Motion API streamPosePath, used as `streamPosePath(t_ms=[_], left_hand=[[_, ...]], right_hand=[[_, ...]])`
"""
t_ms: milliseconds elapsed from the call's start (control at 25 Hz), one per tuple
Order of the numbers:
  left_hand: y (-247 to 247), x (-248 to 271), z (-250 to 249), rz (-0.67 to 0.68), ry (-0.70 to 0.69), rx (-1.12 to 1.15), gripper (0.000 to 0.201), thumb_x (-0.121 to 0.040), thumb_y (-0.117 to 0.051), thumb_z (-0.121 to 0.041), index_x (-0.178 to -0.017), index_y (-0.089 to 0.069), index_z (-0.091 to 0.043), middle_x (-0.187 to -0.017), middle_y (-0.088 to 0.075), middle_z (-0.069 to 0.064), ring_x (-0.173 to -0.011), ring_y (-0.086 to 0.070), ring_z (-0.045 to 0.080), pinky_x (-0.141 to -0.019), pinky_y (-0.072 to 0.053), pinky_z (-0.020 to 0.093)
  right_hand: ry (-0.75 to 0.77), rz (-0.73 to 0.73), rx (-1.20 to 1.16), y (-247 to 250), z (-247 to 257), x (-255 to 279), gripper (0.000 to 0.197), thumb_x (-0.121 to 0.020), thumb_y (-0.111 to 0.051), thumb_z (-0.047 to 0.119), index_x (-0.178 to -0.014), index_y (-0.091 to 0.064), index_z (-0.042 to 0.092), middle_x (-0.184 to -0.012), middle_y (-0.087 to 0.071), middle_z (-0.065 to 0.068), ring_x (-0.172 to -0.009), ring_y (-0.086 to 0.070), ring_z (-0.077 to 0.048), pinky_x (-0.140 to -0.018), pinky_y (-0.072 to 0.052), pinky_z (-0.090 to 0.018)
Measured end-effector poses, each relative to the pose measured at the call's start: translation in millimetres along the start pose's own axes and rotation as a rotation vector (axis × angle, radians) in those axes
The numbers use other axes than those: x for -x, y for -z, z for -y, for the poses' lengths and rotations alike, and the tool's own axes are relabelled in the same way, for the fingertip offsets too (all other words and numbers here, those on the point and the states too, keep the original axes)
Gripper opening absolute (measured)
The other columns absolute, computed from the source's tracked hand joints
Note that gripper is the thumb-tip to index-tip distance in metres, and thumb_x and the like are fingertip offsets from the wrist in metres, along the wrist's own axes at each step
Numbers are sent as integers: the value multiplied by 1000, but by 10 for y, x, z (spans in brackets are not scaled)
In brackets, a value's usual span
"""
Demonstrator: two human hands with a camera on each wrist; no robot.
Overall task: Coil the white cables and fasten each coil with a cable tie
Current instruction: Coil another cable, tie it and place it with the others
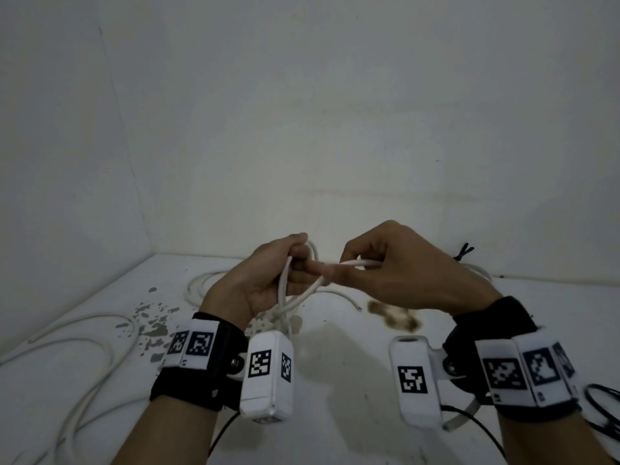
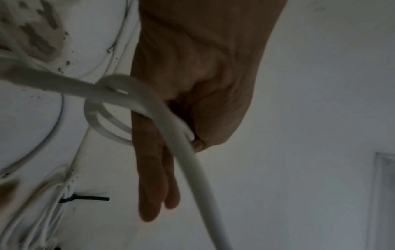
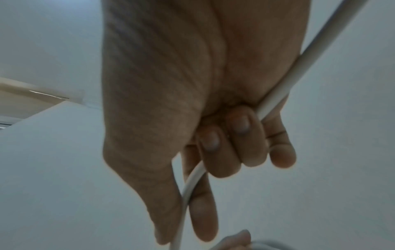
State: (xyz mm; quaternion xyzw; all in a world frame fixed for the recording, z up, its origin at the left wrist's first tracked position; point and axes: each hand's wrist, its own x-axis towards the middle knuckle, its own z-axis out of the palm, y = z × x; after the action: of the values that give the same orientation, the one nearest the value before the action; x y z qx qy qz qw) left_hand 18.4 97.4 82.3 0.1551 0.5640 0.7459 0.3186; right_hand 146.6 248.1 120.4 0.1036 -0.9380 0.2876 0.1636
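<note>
Both hands are raised above the white table [image 1: 335,380] with one white cable [image 1: 360,262] between them. My left hand [image 1: 268,283] grips a few loops of it, which hang down from the palm toward the table. In the left wrist view the cable [image 2: 198,177] crosses the left hand [image 2: 192,76], pinned near the thumb, with two fingers [image 2: 149,177] held straight. My right hand [image 1: 385,263] pinches the strand leading out of the loops. Seen from the right wrist, the right hand [image 3: 224,135] has its fingers curled round the cable [image 3: 278,94].
Loose white cable [image 1: 100,330] lies over the table's left side. At the back right sits a coiled bundle [image 1: 479,270] with a black cable tie [image 1: 464,251], also in the left wrist view as the bundle [image 2: 42,203] and tie [image 2: 89,198]. Black wires [image 1: 600,407] run along the right edge. Walls close the back and left.
</note>
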Motion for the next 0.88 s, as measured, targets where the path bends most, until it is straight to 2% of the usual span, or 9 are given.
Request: streamPosePath(t_ms=[80, 160, 280, 360, 520, 640, 720, 800, 880], left_hand=[[-91, 22, 32, 71, 37, -112, 40, -103, -42, -33, -68, -45, -13, -56, -60, 11, -41, -58, 19, -35, -40, 20], [-149, 9, 82, 81, 2, -248, 38, -101, -46, -35, -74, -56, -10, -58, -63, 10, -36, -53, 14, -33, -36, 17], [-163, -14, 120, 239, 58, -191, 42, -95, -46, -45, -64, -48, -18, -41, -39, -2, -26, -27, 4, -29, -22, 15], [-159, -23, 123, 356, 93, -169, 44, -89, -45, -54, -62, -44, -20, -40, -27, -8, -27, -21, 3, -31, -20, 16], [-131, -12, 90, 335, 4, -184, 44, -89, -44, -55, -61, -40, -21, -43, -21, -10, -32, -12, 5, -40, -10, 23], [-105, -14, 108, 293, -38, -195, 46, -89, -46, -51, -56, -34, -23, -42, -18, -10, -33, -9, 6, -42, -7, 25], [-82, -18, 110, 269, -63, -102, 46, -86, -50, -48, -52, -31, -24, -38, -18, -10, -33, -7, 8, -39, -8, 24], [-23, -30, 65, 253, -94, 67, 45, -85, -51, -43, -49, -32, -25, -35, -16, -11, -34, -3, 11, -37, -7, 20], [71, -38, -14, 215, -126, 207, 45, -85, -51, -41, -48, -32, -25, -38, -8, -11, -34, -1, 12, -36, -8, 17]], right_hand=[[2, -50, 10, 43, -54, -4, 37, -89, -70, 46, -66, -72, 17, -39, -41, 10, -39, -38, -7, -45, -27, -15], [-31, -158, 50, 36, -109, -42, 34, -88, -70, 48, -64, -71, 24, -40, -46, 13, -41, -43, -6, -47, -31, -17], [-107, -347, 135, -20, -211, -107, 34, -81, -69, 62, -67, -72, 31, -45, -53, 18, -47, -49, -5, -52, -35, -24], [-127, -432, 211, -60, -247, -126, 38, -80, -66, 67, -68, -71, 31, -44, -51, 12, -48, -50, -7, -51, -33, -24], [-233, -623, 212, -34, -379, -119, 46, -80, -62, 72, -68, -66, 27, -52, -55, 9, -57, -59, -15, -53, -36, -27], [-252, -555, 62, -29, -464, -122, 46, -80, -65, 68, -67, -64, 25, -41, -48, 12, -45, -47, -8, -52, -36, -27], [-244, -460, -161, -24, -470, -125, 34, -86, -69, 53, -76, -65, 21, -38, -38, 12, -40, -35, -8, -52, -36, -26], [-254, -362, -315, 22, -487, -103, 22, -93, -68, 38, -91, -63, 17, -46, -41, 7, -43, -39, -13, -51, -43, -30], [-275, -259, -372, 58, -541, -59, 19, -96, -64, 34, -99, -60, 16, -53, -45, -1, -44, -42, -17, -51, -46, -33]])
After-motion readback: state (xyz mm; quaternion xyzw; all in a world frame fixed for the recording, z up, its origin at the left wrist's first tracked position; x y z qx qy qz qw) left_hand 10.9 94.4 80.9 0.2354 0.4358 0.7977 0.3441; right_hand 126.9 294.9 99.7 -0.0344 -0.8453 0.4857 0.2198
